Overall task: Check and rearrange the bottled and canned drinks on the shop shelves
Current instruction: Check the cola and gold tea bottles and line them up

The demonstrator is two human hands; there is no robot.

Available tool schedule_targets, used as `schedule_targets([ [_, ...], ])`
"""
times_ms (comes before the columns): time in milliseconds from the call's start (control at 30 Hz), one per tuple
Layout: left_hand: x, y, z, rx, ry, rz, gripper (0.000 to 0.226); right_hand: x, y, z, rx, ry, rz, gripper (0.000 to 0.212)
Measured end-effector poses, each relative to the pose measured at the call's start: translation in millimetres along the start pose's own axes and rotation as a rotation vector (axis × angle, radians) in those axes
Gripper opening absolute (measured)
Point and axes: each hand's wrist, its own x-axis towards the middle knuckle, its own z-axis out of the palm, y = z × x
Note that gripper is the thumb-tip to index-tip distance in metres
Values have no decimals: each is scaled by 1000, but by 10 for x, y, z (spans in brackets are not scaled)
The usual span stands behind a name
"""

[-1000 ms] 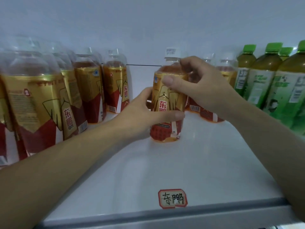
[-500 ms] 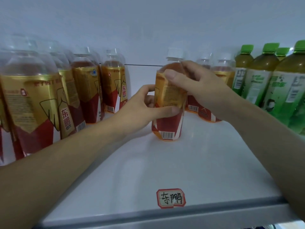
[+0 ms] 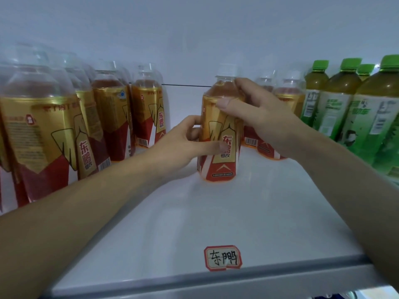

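Observation:
A gold-and-red energy drink bottle point(image 3: 220, 162) with a clear cap stands upright in the middle of the white shelf point(image 3: 216, 216). My left hand point(image 3: 183, 143) grips its lower body from the left, thumb across the label. My right hand point(image 3: 259, 117) grips its shoulder from the right, thumb on the front. The label's front with the large characters faces me.
A row of the same gold-and-red bottles point(image 3: 54, 134) lines the left side, and two more point(image 3: 289, 98) stand behind my right hand. Green tea bottles point(image 3: 367, 113) with green caps fill the right. A handwritten red-edged tag point(image 3: 222, 257) sits near the shelf's front edge point(image 3: 194, 283).
The bottle has been turned between both hands: its barcode side showed half a second ago, and the front label faces me now. Both hands stay on it.

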Motion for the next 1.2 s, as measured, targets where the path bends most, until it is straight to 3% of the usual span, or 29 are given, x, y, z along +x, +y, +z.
schedule_targets([
  [133,-31,6,122,91,37,4,69,15,-6,39,-213,138,-61,67],
  [233,2,-18,127,50,79,12,70,4,-38,47,-238,156,-56,57],
  [367,10,-34,-9,-31,-62,27,58,-17,-50,7,-29,28,-15,26],
  [433,-16,-37,5,10,-77,33,60,-17,-44,8,-35,44,-36,31],
  [533,-28,-27,98,83,-24,18,73,-5,-45,50,-140,146,-91,54],
  [633,-3,-54,96,12,1,2,65,-8,-56,61,-165,156,-96,48],
  [767,-10,-70,-2,-61,-81,16,61,-19,-37,0,-56,4,-37,29],
  [900,-10,-82,-7,80,-71,-15,76,1,-16,21,-142,95,-44,58],
  [1033,-7,-90,-3,13,-33,-32,66,15,-3,32,-115,85,-3,77],
  [1133,-9,-79,-4,-76,-35,-26,51,25,5,10,33,2,64,61],
  [1200,-5,-74,-1,-55,-35,-19,53,23,5,9,21,3,71,52],
])
